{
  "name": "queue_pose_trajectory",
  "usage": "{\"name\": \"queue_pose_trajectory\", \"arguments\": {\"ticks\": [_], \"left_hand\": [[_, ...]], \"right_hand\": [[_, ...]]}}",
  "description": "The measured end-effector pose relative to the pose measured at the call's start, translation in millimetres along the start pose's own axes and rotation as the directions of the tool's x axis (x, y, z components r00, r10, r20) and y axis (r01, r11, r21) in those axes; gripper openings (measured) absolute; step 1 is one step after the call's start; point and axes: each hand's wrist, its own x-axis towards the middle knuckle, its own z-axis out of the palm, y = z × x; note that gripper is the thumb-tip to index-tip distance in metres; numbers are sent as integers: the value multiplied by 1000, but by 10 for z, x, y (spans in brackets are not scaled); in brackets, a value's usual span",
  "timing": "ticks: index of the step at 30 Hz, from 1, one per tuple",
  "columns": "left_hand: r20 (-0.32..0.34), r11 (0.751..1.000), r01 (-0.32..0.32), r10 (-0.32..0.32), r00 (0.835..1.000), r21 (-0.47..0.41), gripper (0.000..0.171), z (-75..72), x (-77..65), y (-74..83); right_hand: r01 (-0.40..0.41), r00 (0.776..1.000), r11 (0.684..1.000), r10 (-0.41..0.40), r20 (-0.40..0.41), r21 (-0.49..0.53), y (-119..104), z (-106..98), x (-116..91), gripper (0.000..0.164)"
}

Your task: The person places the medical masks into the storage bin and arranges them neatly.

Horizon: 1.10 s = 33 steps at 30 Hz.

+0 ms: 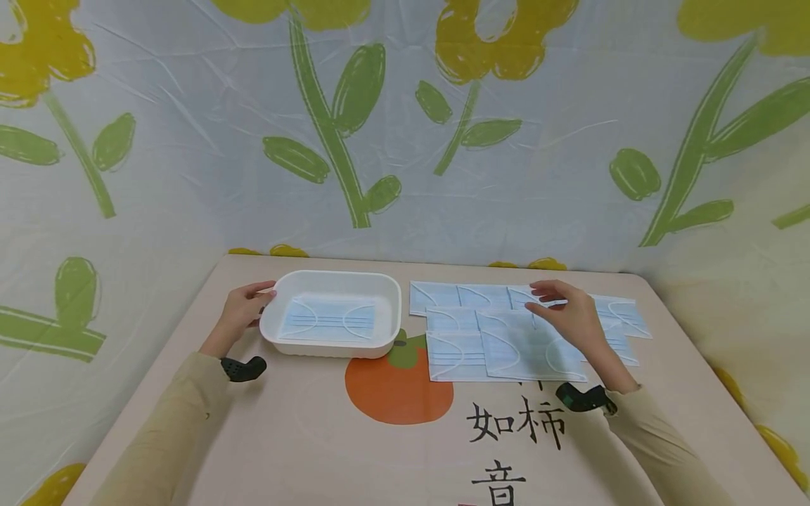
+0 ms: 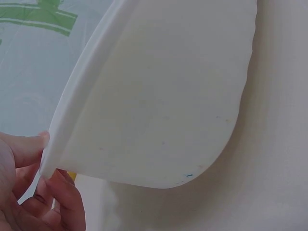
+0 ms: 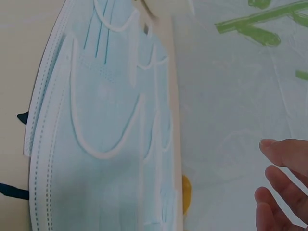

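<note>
At the left of the table, my left hand (image 1: pixel 243 313) grips the rim of a white plastic basin (image 1: pixel 392 309). The left wrist view shows the thumb on one side of the basin rim (image 2: pixel 72 101) and fingers curled under the other. Inside the basin a blue face mask (image 1: pixel 328 320) lies flat, ear loops up. My right hand (image 1: pixel 569 316) hovers over several overlapping blue face masks (image 1: pixel 515 348) spread on the right half. Its fingers (image 3: pixel 284 192) are loosely bent and apart from the thumb, with nothing between them; the masks (image 3: pixel 101 125) lie beside it in the right wrist view.
The table (image 1: pixel 304 436) has a printed orange persimmon (image 1: pixel 399 393) and black characters (image 1: pixel 515 422). A pale curtain (image 1: pixel 221 176) with yellow flowers and green leaves rises behind and beside it. Each wrist wears a black strapped device (image 1: pixel 582 398).
</note>
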Motion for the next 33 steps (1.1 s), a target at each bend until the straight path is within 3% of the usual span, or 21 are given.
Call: {"name": "queue_pose_trajectory", "arguments": {"ticks": [12,13,24,33], "left_hand": [[-16,1000,11,-11,1000,-8,48,3,4,-10],[-15,1000,12,-12,1000,-8,48,3,3,-11],[-39,999,27,-28,999,-30,50,-1,-1,5],[-35,999,36,-36,999,-16,49,-6,17,-14]], "right_hand": [[-46,999,999,46,-1,-22,266,-152,-159,40],[-59,998,998,59,-3,10,325,-156,-169,41],[-117,990,992,120,67,-54,410,-274,-256,48],[-183,976,980,190,104,-75,571,-252,-299,50]]}}
